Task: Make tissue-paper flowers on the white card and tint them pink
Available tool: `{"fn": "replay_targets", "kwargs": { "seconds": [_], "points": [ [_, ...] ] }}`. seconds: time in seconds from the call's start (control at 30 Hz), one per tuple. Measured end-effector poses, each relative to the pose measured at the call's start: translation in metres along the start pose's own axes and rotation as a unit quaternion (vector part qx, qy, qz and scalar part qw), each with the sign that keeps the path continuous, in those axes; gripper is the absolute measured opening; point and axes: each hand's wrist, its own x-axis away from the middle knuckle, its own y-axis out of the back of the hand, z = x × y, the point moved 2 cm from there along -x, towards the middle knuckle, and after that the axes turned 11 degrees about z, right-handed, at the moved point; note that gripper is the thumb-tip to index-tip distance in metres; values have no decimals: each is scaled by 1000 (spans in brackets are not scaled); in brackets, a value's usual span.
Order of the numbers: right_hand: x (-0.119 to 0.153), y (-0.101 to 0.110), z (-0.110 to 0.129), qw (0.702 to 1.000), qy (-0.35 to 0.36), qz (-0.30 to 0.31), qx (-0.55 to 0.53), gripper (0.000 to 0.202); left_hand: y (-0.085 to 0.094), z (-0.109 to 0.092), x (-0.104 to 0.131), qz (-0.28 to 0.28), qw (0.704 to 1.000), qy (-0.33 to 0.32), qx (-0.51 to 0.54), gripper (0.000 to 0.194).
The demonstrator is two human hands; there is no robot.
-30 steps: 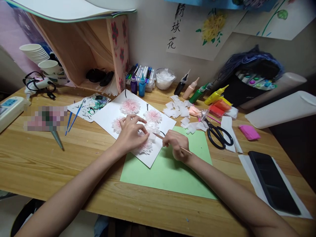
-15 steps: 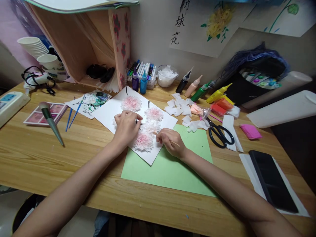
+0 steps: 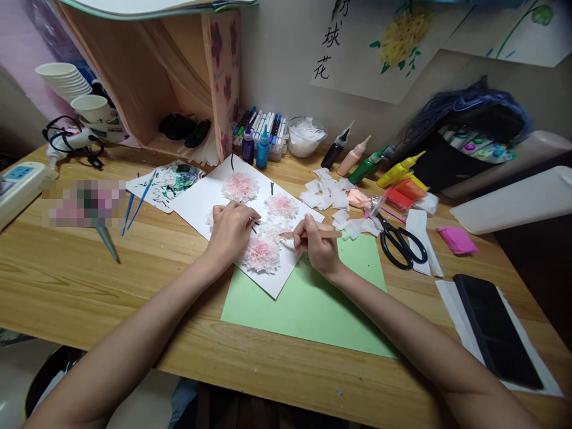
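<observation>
My right hand [image 3: 319,244] grips a thin wooden stick [image 3: 328,234]. Its tip points left at a white ruffled flower [image 3: 273,228] on a white sheet of paper [image 3: 277,283]. My left hand [image 3: 232,232] rests on the sheet with bent fingers, thumb and forefinger close together; what lies between them, if anything, is too small to make out. Pink-centred paper flowers [image 3: 240,186] stand out on the sheet, with another [image 3: 261,253] just right of my left hand. Dark stems are drawn near them. Underneath lies a green sheet [image 3: 308,316].
Cut white paper squares [image 3: 328,193] and black-handled scissors [image 3: 402,247] lie to the right. Glue or paint bottles [image 3: 366,167] and a bowl of white scraps [image 3: 307,136] line the wall. Blue brushes [image 3: 140,199] and a paint-smeared palette [image 3: 176,185] lie left; a black case [image 3: 496,328] lies far right.
The wooden stick has swung round in my right hand and now shows lengthwise, lying nearly level. My right fingers have lifted a little. My left hand stays on the sheet.
</observation>
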Motion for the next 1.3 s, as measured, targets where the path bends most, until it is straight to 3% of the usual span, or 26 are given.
{"fn": "replay_targets", "kwargs": {
  "seconds": [0.17, 0.43, 0.53, 0.73, 0.87, 1.0, 1.13, 1.23, 1.3],
  "points": [
    [11, 2, -4, 998, 37, 26, 45, 56, -1, 1, 1, -8, 1000, -5, 8, 20],
    [6, -7, -8, 995, 59, 36, 71, 55, 0, 0, 1, -18, 1000, -2, 14, 20],
    [1, -9, -4, 998, 35, 25, 41, 56, -1, 0, 1, -20, 1000, -7, 16, 19],
    [-21, -15, 5, 997, -79, -22, -11, 57, 0, -1, 1, -6, 1000, -7, -1, 21],
    [-23, -14, 6, 996, -86, 6, -24, 58, 0, -1, 1, 0, 1000, -17, -15, 25],
    [-4, 5, 3, 999, 0, 44, -22, 56, 0, 0, 1, -1, 1000, -21, -7, 29],
    [15, 46, -4, 994, 64, -45, 75, 51, 0, 1, 1, 3, 1000, -18, 5, 31],
    [23, 75, -11, 972, 29, -105, 206, 29, 1, 2, 1, 1, 1000, -18, 7, 30],
    [28, 88, -15, 960, 10, -92, 263, 19, 1, 1, 1, 1, 1000, -17, 6, 31]
  ]
}}
